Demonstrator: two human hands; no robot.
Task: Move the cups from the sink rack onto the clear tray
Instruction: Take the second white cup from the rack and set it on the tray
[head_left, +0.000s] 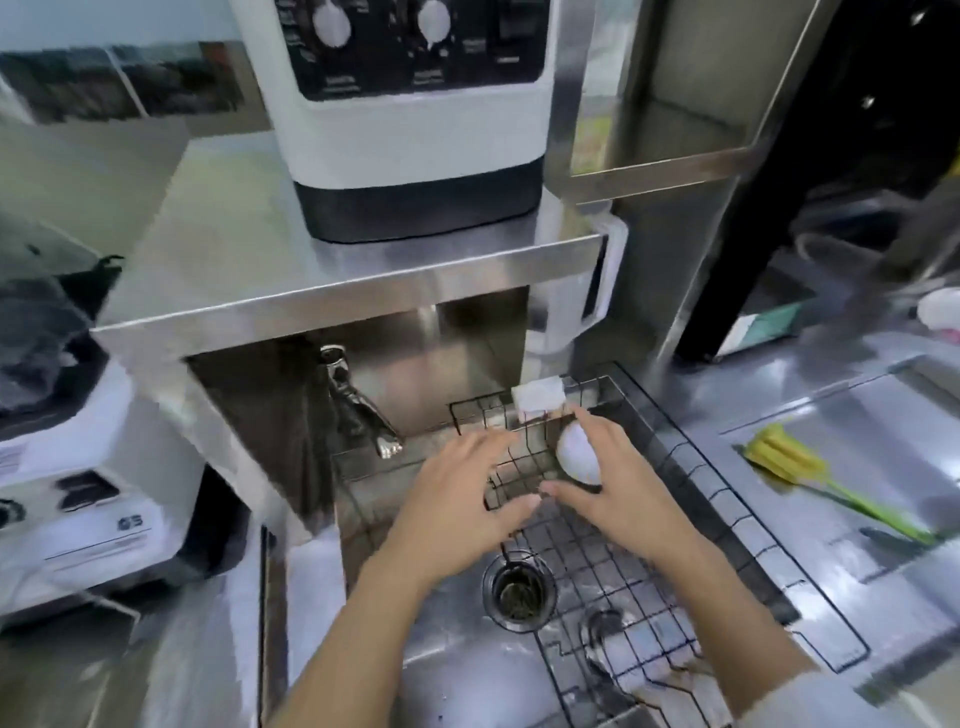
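Observation:
A black wire sink rack (670, 566) spans the steel sink. At its far end lies a small white cup (577, 453) on its side. My right hand (618, 483) wraps around the cup from the right, with the thumb below it and the fingers over its top. My left hand (462, 499) hovers just left of the cup with fingers spread, holding nothing. A clear glass-like item (608, 639) rests on the rack's near part, blurred. I see no clear tray.
A tap (358, 410) juts out under a steel shelf (332, 280) carrying a white appliance (410, 119). A white sponge (537, 395) sits on the rack's far rim. The drain (517, 590) is below. A yellow-green brush (826, 483) lies on the right counter.

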